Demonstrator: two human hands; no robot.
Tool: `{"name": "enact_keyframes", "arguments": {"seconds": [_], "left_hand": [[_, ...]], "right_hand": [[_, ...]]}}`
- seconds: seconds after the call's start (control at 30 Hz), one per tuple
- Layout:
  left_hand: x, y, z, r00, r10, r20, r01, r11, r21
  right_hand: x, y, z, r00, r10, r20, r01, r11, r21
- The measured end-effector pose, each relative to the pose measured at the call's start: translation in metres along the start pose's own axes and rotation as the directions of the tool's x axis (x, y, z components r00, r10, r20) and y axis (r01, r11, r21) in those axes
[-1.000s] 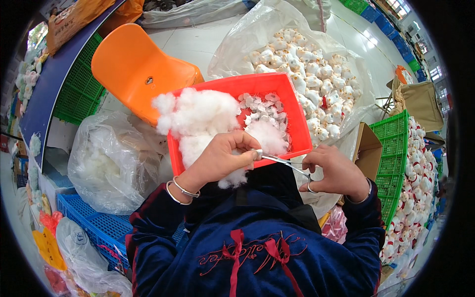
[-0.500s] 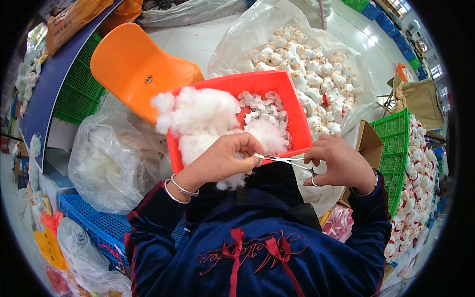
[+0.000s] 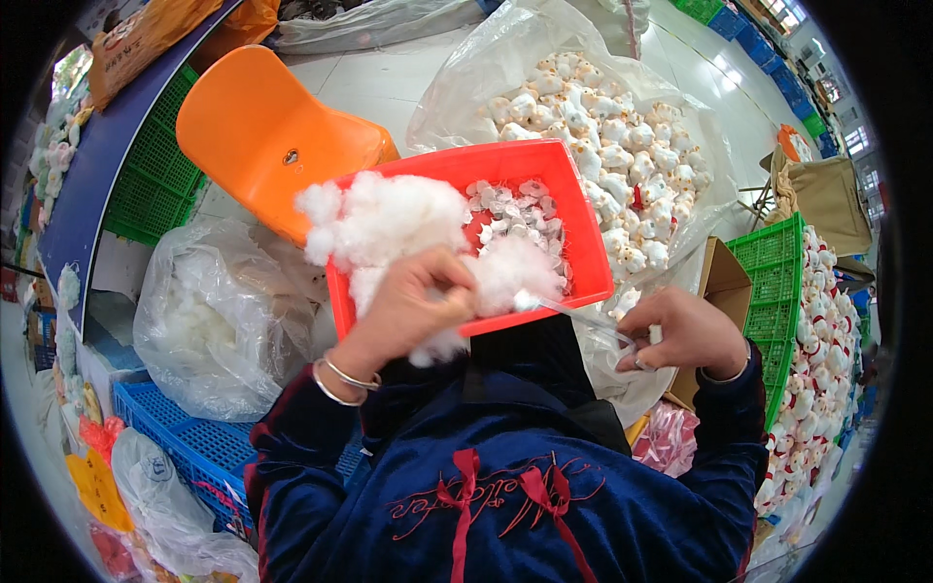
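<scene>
The hands were apart: the left hand (image 3: 428, 296), at seven o'clock of the tray (image 3: 581, 194), had its fingers curled, whether around anything one could not tell, while the right hand (image 3: 685, 335), at four, gripped the forceps (image 3: 588, 318), their tip at a white piece (image 3: 526, 300) near the five o'clock rim. That piece seemed under way; much looked left, with fluff (image 3: 398, 219) at nine o'clock inside and loose discs (image 3: 525, 216) at two. Farther out at two, toys (image 3: 641, 180) crowded a bag (image 3: 452, 92), perhaps finished.
</scene>
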State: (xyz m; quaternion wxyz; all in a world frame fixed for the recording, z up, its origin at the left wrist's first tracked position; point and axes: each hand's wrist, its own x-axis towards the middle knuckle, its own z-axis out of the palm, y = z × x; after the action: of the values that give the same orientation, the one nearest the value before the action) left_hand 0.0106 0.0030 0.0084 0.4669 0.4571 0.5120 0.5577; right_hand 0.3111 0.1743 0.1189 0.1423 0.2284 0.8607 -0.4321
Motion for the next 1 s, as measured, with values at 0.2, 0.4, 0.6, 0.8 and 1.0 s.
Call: {"name": "enact_keyframes", "arguments": {"seconds": [0.2,0.4,0.6,0.8,1.0], "left_hand": [[0.002,0.013,-0.004,0.991,-0.126,0.051,0.132,0.983,-0.131],[0.013,0.01,0.025,0.936,-0.216,0.28,0.286,0.927,-0.242],[0.017,0.006,0.035,0.947,-0.248,0.203,0.298,0.915,-0.272],[0.014,0.0,0.042,0.954,-0.288,0.082,0.299,0.933,-0.199],[0.009,-0.001,0.043,0.975,-0.22,0.036,0.217,0.898,-0.383]], "right_hand": [[-0.008,0.011,0.002,0.998,0.058,-0.008,-0.055,0.981,0.184],[-0.003,0.013,0.008,0.999,0.046,-0.011,-0.043,0.982,0.185],[-0.004,0.016,0.017,0.995,-0.004,-0.1,0.015,0.994,0.107],[0.0,0.006,0.026,0.971,-0.099,-0.216,0.087,0.994,-0.061],[0.001,0.011,0.03,0.97,-0.095,-0.222,0.093,0.995,-0.023]]}}
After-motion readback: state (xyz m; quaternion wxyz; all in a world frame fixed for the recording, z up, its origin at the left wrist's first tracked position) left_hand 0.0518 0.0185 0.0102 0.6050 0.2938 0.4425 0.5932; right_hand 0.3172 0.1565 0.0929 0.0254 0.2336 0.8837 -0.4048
